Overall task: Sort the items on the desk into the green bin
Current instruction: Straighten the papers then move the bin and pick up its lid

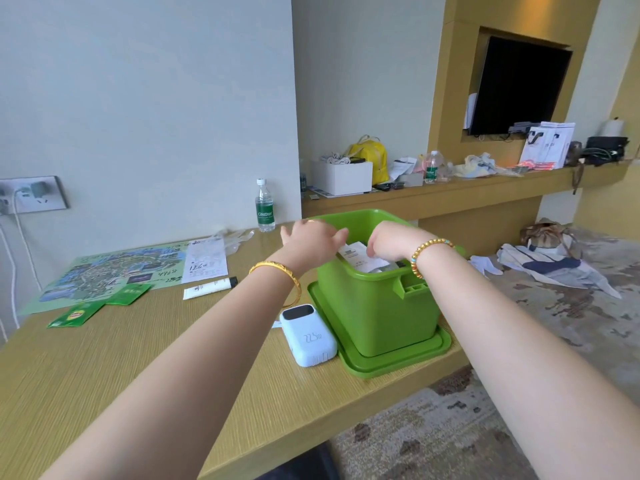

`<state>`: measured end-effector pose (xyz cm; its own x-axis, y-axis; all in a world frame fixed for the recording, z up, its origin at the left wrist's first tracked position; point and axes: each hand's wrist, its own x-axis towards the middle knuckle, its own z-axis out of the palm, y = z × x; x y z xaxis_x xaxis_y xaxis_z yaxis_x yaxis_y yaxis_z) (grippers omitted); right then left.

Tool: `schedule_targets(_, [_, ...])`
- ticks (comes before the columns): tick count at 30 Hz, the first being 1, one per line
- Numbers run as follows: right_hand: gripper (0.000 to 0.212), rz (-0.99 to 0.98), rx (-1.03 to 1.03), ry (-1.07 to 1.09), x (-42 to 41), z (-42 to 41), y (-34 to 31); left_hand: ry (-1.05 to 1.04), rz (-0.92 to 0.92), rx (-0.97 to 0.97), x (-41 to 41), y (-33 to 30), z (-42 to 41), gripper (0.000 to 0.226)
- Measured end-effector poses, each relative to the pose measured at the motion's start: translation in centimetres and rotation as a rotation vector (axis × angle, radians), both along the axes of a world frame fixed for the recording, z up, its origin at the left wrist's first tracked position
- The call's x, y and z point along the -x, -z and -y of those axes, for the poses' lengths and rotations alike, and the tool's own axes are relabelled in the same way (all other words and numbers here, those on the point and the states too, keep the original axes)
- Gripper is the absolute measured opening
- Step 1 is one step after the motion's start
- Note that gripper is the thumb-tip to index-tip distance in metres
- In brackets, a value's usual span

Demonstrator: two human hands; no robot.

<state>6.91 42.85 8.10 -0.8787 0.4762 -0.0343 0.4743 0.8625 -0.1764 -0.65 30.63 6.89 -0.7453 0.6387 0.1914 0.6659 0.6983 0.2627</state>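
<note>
Both forearms reach forward from the bottom of the head view, a gold bangle on the left wrist and a beaded bracelet on the right. The left hand (313,237) hovers over the near-left rim of the green bin (377,306), fingers curled loosely, and I cannot tell whether it holds anything. The right hand (388,241) is over the bin's mouth, fingertips pinched down on a white paper (360,256) that lies inside the bin on top of what is already there.

The bin stands in its upturned green lid (398,362) at the right end of the desk (138,375). Everything left to sort lies to the left of both hands, so the left hand is the nearer one for whatever comes next. Closest is one white power bank (308,336), just beside the lid's left edge, its long axis running away from the camera. Farther left lies one white tube (209,288), long axis roughly left to right with the dark cap toward the bin. Beyond it sit one handwritten receipt (206,259), one large map sheet (110,275), and two green tea sachets (100,304). One water bottle (265,206) stands upright by the wall, with crumpled clear plastic (235,239) near its base.
</note>
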Motion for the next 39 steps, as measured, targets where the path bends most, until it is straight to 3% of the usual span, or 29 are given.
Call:
schedule_targets(4, [0.037, -0.338, -0.128, -0.001, 1.7, 2.9, -0.5, -0.046, -0.098, -0.355, 1.8, 0.1, 4.2, 0.034])
schedule_targets(7, [0.035, -0.65, -0.111, -0.156, 3.9, 7.1, -0.4, -0.104, -0.139, -0.438, 3.7, 0.8, 8.2, 0.028])
schedule_targets(9, [0.034, -0.725, -0.05, -0.267, 6.2, 10.5, 0.6, -0.159, -0.126, -0.427, 5.3, 2.0, 11.1, 0.027])
schedule_targets(14, [0.034, -0.488, 0.007, -0.446, 12.3, 17.8, 6.6, -0.371, 0.006, -0.277, 10.1, 6.6, 18.6, 0.038])
schedule_targets(21, [0.052, -0.237, -0.021, -0.41, 18.5, 21.4, 14.5, -0.618, 0.134, -0.062, 15.6, 12.1, 26.7, 0.057])
schedule_targets(25, [0.055, -0.209, -0.082, -0.316, 21.0, 21.0, 17.4, -0.74, 0.152, 0.026, 18.4, 14.5, 29.3, 0.058])
schedule_targets(33, [0.049, -0.289, -0.114, -0.308, 25.6, 21.4, 19.1, -0.79, 0.117, 0.061, 23.2, 16.9, 32.3, 0.054])
schedule_targets(39, [0.033, -0.37, -0.164, -0.276, 26.8, 22.2, 18.9, -0.764, -0.136, 0.306, 24.5, 15.9, 32.2, 0.029])
